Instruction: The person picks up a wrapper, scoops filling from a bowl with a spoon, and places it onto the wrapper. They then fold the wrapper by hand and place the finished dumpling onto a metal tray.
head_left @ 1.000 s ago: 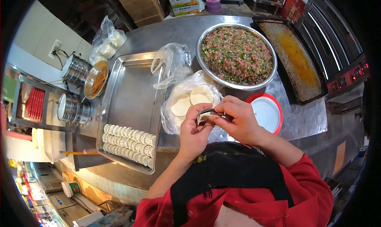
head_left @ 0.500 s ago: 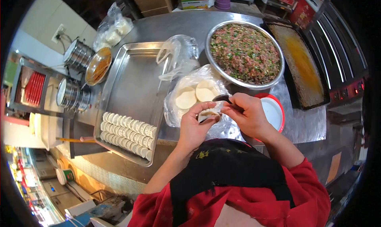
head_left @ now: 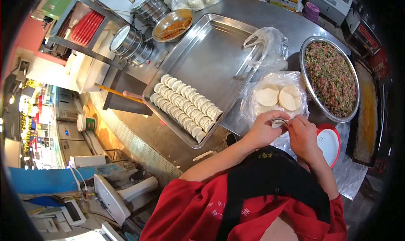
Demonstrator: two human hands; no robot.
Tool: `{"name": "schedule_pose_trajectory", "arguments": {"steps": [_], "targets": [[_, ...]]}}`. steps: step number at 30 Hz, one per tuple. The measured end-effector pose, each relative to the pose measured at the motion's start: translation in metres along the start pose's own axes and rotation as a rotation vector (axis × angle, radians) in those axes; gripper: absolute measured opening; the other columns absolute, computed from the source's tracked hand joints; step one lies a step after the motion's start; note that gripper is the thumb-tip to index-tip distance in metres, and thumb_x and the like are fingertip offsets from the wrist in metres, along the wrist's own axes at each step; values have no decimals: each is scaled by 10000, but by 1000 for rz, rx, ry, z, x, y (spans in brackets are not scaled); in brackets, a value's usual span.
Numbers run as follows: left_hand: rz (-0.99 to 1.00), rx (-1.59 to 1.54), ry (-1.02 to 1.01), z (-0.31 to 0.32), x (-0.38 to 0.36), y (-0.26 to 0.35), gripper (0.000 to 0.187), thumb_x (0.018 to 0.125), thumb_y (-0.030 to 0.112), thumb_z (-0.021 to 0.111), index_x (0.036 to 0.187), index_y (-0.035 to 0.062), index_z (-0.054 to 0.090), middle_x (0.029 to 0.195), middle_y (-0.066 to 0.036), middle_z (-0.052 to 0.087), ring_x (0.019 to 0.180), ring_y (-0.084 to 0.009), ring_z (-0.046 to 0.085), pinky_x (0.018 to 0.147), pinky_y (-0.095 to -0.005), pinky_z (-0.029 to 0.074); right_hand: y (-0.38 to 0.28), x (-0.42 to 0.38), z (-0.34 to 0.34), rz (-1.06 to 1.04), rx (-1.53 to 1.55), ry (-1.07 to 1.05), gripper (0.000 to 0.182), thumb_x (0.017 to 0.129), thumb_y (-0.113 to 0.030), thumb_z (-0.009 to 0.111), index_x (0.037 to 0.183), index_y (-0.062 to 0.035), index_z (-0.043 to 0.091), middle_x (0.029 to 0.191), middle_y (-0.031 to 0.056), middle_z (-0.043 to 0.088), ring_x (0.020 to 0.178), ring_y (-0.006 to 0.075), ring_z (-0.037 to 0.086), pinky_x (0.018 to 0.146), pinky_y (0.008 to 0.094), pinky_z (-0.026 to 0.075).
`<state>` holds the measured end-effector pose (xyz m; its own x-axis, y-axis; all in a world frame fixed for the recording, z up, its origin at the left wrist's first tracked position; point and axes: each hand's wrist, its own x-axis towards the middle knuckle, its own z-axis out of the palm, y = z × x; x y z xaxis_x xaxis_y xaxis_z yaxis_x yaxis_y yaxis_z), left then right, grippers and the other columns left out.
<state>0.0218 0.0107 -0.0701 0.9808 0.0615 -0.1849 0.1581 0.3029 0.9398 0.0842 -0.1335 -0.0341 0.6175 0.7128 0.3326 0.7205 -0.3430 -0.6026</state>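
My left hand (head_left: 266,129) is closed round a small white dumpling (head_left: 277,123), its fingertips pinching the edge. Against the dumpling's right side, my right hand (head_left: 302,135) is closed, with a thin dark utensil showing between the fingers. Just beyond both hands lie round dough wrappers (head_left: 268,95) in a clear plastic bag (head_left: 249,104). Rows of pleated dumplings (head_left: 185,104) stand in the near end of a metal tray (head_left: 223,38), left of my hands. A steel bowl of minced filling (head_left: 331,76) is at the right.
A red-rimmed white bowl (head_left: 329,145) sits right of my right hand. Beyond the filling is a dark oily pan (head_left: 365,110). An orange-brown seasoning bowl (head_left: 173,26) and stacked steel tins (head_left: 130,45) stand behind the tray. A crumpled plastic bag (head_left: 270,47) overlaps the tray's right edge.
The view has turned left, so the table contents appear farther right and tilted. Both hands remain together at the dumpling, and the utensil now lies across its opening.
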Motion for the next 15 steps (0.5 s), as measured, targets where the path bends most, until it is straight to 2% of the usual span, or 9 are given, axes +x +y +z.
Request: {"name": "schedule_pose_trajectory", "arguments": {"steps": [3,5,6,7,9,10,11,12,15], "targets": [[37,88,41,-21,-10,-2,305,755,-101,611,1035,18,631,945,-40,631,865,-98,592,741,-236,495,-2,1,8,28,-11,-106,142,769,-87,681,852,-18,589,725,142,578,639,334,602,522,401,466],[2,450,161,-44,-19,11,318,736,-53,657,1046,12,635,942,-47,649,859,-98,600,745,-232,490,-10,6,6,186,72,-114,237,761,-172,733,875,-10,602,751,144,605,630,303,614,530,372,475],[-44,379,249,-58,-21,11,322,730,-27,674,1048,12,637,937,-47,655,856,-96,604,751,-231,491,-15,9,4,240,78,-82,293,749,-205,759,906,-2,617,742,133,618,592,229,608,533,324,475],[-87,311,336,-77,-21,7,329,725,0,691,1049,13,638,932,-47,661,854,-95,607,756,-229,491,-13,8,4,253,73,-79,293,749,-205,759,906,-2,617,742,133,618,592,229,608,533,324,475],[21,341,492,-117,-20,0,339,725,23,698,1059,18,642,929,-49,665,801,-97,613,728,-225,494,-9,4,1,311,175,15,272,755,-173,759,906,7,622,692,114,597,558,171,576,526,290,461],[-19,371,554,-129,-18,7,328,726,28,702,1049,13,647,916,-49,667,787,-96,612,709,-227,493,-7,2,-1,331,169,27,232,774,-137,740,910,13,627,685,101,599,563,124,554,528,264,449],[-61,401,617,-139,-16,13,317,727,33,707,1038,9,653,903,-48,669,772,-96,611,690,-229,492,-6,-1,-3,345,164,27,232,774,-137,740,910,13,627,685,101,599,563,124,554,528,264,449],[-72,399,606,-154,-10,7,317,727,33,707,1038,9,653,903,-48,669,772,-96,611,690,-229,492,-4,-4,-5,403,195,27,204,784,-117,726,899,18,625,694,94,607,573,118,555,536,260,449],[-38,743,569,-184,6,-18,286,739,70,710,1013,5,661,874,-62,672,747,-94,608,670,-230,486,-6,-11,-6,503,228,78,139,814,-77,686,871,33,622,711,73,620,611,99,554,562,241,446]]}}
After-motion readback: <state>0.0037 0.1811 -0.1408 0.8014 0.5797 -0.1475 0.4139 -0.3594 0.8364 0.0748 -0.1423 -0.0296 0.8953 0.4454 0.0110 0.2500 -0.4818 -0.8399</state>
